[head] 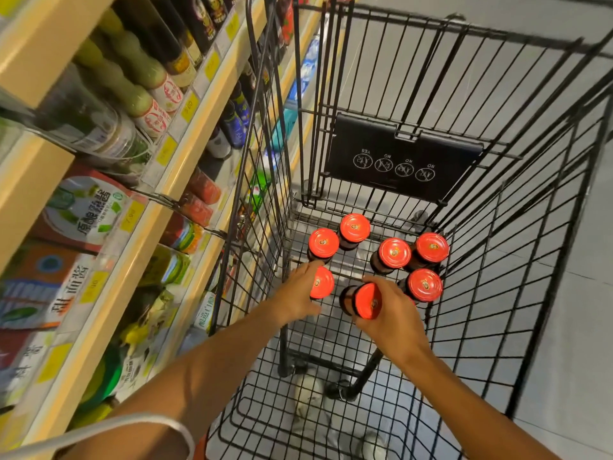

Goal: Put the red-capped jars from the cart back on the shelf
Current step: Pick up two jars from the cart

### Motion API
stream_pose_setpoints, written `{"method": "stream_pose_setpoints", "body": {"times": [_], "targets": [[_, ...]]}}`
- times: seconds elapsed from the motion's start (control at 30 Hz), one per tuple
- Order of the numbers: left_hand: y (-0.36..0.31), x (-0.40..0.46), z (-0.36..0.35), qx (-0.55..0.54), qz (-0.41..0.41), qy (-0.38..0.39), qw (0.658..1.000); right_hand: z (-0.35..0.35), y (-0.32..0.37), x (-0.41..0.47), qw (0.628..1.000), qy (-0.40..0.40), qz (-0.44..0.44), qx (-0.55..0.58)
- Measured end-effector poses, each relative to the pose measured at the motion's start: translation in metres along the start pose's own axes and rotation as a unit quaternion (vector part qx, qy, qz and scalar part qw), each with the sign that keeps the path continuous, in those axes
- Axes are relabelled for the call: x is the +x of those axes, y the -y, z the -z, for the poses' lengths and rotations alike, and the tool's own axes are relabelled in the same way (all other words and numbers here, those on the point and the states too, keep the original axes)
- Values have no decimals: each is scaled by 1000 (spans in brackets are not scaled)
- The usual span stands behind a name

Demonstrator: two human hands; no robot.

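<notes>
jars (394,252): likely glass, heavy, slick, breakable | take hold below cap | right hand (391,318) grips tilted jar (361,300) | left hand (298,293) fingers curl round another jar (321,282), apparently gripping

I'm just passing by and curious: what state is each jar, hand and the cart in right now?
Left hand: reaching onto a jar, grip unclear.
Right hand: fingers curled round the tilted jar.
Jar under left hand: upright.
Five other jars: upright, caps on, untouched.
Cart: holds all seven jars.
Shelf: stocked.
</notes>
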State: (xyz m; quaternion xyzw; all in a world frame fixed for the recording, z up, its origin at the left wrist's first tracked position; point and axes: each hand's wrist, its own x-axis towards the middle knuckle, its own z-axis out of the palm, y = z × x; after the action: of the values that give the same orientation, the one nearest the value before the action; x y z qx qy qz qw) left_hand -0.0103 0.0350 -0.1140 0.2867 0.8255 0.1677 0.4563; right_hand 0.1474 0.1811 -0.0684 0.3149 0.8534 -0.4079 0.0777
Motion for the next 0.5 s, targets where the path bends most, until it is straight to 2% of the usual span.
{"method": "stream_pose_setpoints", "body": {"times": [0.3,0.5], "targets": [[-2,0,-15,13,-17,-105,994,14,-3,-6,1000,-21,3,3],[-5,-55,-5,-41,-35,-154,987,47,23,-25,999,-19,31,-8]]}}
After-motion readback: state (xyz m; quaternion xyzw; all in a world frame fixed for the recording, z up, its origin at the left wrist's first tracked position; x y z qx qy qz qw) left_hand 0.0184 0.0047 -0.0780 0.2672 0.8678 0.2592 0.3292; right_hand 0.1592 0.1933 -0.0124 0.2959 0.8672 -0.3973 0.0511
